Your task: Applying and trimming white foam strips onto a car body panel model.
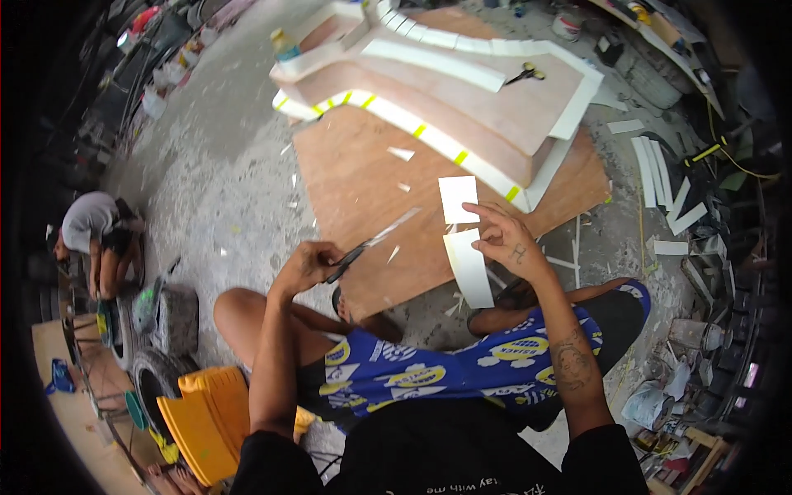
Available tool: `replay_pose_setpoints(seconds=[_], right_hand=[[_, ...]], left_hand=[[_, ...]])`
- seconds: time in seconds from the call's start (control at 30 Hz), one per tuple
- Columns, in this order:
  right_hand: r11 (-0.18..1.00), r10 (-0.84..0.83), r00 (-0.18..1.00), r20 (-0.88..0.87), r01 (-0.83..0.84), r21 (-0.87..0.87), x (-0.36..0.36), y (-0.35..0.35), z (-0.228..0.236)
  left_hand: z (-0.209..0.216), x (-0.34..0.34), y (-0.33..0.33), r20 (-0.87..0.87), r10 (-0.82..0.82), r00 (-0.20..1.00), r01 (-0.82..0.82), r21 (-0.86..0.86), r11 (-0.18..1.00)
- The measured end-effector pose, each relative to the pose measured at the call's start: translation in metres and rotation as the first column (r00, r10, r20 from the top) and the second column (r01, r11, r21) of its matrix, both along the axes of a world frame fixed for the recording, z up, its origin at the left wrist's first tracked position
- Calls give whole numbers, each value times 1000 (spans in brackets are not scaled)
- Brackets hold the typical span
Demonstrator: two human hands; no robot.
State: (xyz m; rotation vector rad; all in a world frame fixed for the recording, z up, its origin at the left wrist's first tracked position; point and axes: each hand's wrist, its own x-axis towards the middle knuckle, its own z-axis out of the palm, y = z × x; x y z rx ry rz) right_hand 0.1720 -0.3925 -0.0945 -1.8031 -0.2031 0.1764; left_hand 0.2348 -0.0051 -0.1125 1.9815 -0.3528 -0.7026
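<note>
My left hand [318, 266] is closed on the handles of a pair of scissors [388, 229], whose long silver blades point up and to the right. In my right hand [507, 235] are two white card pieces. The squarish card piece [456, 196] is at the index fingertip, and the longer card strip [470, 272] hangs down from the thumb. Both hands are above the near part of a brown plywood board [363, 177]. Beyond them on the board lies a large curved panel [478, 107] edged with white strips and yellow tape.
Small white offcuts [402, 154] are scattered on the board. Another pair of scissors [528, 74] and a bottle [285, 45] rest on the panel. White strips [648, 173] lie on the floor to the right. A yellow plastic chair [202, 421] is at lower left; another person [95, 227] bends over farther left.
</note>
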Motion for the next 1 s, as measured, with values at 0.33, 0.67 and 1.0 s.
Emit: replay_pose_setpoints(seconds=[0.33, 0.67, 1.0], right_hand=[[922, -199, 969, -149, 236, 306, 16, -15, -19], [927, -205, 977, -51, 211, 311, 14, -20, -11], [853, -238, 952, -191, 299, 427, 26, -35, -25]], left_hand=[[-56, 9, -66, 404, 46, 914, -272, 522, 809], [39, 88, -254, 26, 71, 997, -50, -476, 878], [15, 201, -379, 626, 187, 757, -83, -191, 978]])
